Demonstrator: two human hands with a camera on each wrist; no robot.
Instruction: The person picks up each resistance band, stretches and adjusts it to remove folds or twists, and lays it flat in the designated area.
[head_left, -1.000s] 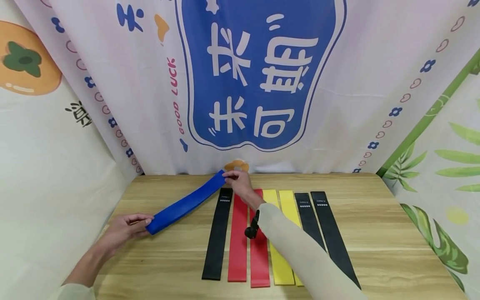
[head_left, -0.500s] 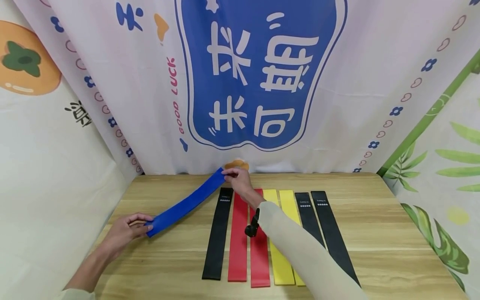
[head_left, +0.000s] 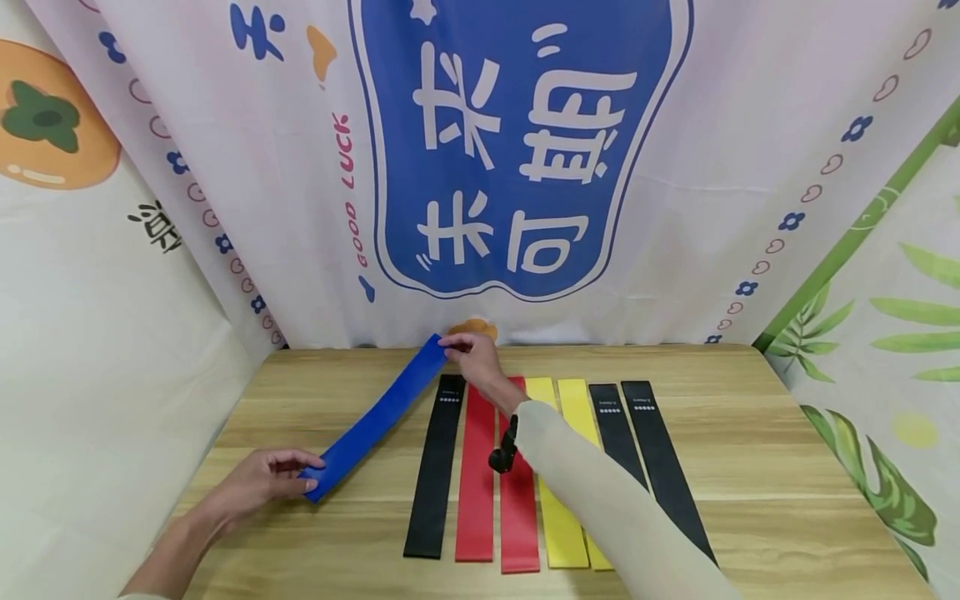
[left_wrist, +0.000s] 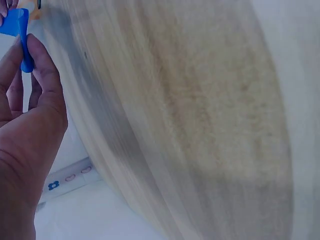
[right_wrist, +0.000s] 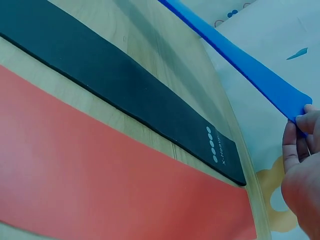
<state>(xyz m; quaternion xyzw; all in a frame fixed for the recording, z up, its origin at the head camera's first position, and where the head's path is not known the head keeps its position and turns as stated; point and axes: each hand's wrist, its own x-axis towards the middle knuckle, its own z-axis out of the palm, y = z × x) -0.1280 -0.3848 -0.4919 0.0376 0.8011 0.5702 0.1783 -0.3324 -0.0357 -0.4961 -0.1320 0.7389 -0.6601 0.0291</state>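
Observation:
A flat blue resistance band (head_left: pixel 378 417) stretches slantwise between my two hands, above the left part of the table. My left hand (head_left: pixel 262 483) pinches its near end between thumb and fingers; in the left wrist view that end of the blue band (left_wrist: pixel 27 55) shows edge-on between the fingertips. At the far end, my right hand (head_left: pixel 476 360) pinches the other tip, as the right wrist view shows with the blue band (right_wrist: pixel 260 82) running away from the fingers. Just right of it lies a black band (head_left: pixel 435 467) marked with pale dots and "X-Heavy" lettering.
Two red bands (head_left: pixel 475 475), two yellow bands (head_left: pixel 564 533) and two more black bands (head_left: pixel 663 467) lie side by side on the wooden table (head_left: pixel 787 467). My right forearm crosses over several of them. A printed curtain (head_left: pixel 675 275) hangs behind the table's back edge.
My left hand has moved nearer and slightly right with its end of the blue band, so the band slants more steeply. My right hand has shifted slightly left.

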